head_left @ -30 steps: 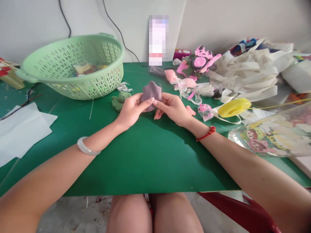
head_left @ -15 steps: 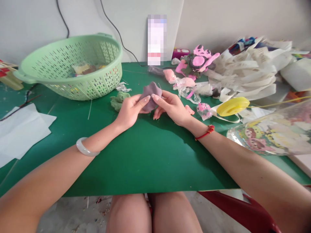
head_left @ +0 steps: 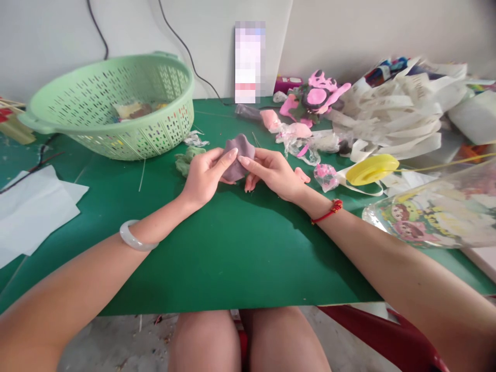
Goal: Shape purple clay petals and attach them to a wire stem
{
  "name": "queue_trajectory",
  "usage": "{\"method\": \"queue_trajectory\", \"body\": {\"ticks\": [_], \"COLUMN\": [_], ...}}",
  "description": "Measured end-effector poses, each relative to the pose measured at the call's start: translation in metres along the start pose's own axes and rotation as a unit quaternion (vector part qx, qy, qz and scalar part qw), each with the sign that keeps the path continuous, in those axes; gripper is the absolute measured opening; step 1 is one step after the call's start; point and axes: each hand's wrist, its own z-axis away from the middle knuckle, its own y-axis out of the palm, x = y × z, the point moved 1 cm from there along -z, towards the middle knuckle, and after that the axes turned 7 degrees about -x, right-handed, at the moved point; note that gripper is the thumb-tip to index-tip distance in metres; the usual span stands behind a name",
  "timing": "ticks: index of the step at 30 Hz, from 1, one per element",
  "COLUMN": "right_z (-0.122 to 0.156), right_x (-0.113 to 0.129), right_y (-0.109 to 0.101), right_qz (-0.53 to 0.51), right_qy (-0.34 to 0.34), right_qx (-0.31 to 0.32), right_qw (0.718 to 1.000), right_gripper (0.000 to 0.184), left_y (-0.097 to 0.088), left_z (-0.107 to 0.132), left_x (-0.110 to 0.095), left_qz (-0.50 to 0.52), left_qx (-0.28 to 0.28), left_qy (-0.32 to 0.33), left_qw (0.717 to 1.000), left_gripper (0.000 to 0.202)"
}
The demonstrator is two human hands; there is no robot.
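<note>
A flattened piece of greyish-purple modelling clay (head_left: 241, 146) is held up between both hands, above the table. My left hand (head_left: 207, 174) pinches its left side, thumb on the near face and fingers behind. My right hand (head_left: 273, 171) grips the lower right part, its thumb also pressed on the near face; the fingertips below curl inward. Both thumb tips nearly meet on the clay. Behind my left hand lies a green lump of clay (head_left: 188, 159), partly covered by the hand. A small pink piece (head_left: 302, 175) shows beside my right wrist.
On the green table (head_left: 217, 258) stands a green plastic basket (head_left: 132, 137) at the left, near white paper sheets (head_left: 46, 206). Wrapped pink clay (head_left: 296, 130), a pink and black figure (head_left: 320, 98), a yellow roll (head_left: 372, 169), white ribbons (head_left: 403, 113) and a clear printed bag (head_left: 434, 212) crowd the right.
The clay has shifted slightly left and down, and the thumbs have moved a little across its face. Both hands keep hold of it.
</note>
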Motion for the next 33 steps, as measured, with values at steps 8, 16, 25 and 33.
{"method": "queue_trajectory", "body": {"ticks": [8,16,25,33], "right_z": [-0.0005,-0.0009,-0.0018,-0.003], "right_x": [-0.0004,0.0007,-0.0019,-0.004], "right_y": [-0.0001,0.0004,-0.0014,-0.002], "right_qz": [0.006,0.008,0.025,0.025], "right_qy": [0.003,0.015,0.003,0.008], "right_qx": [0.0,-0.011,-0.007,-0.017], "right_qw": [1.0,1.0,1.0,0.999], "right_gripper": [0.053,0.056,0.055,0.055], "left_y": [-0.0009,-0.0017,-0.0021,-0.0063], "left_z": [-0.0015,0.0007,0.0005,-0.0034], "left_x": [0.0045,-0.001,-0.0044,0.001], "left_qz": [-0.011,-0.033,-0.096,-0.149], "left_qx": [-0.005,-0.036,-0.025,-0.012], "left_qy": [0.011,0.068,0.082,0.088], "left_qw": [1.0,0.997,0.992,0.985], "left_gripper": [0.058,0.063,0.043,0.053]}}
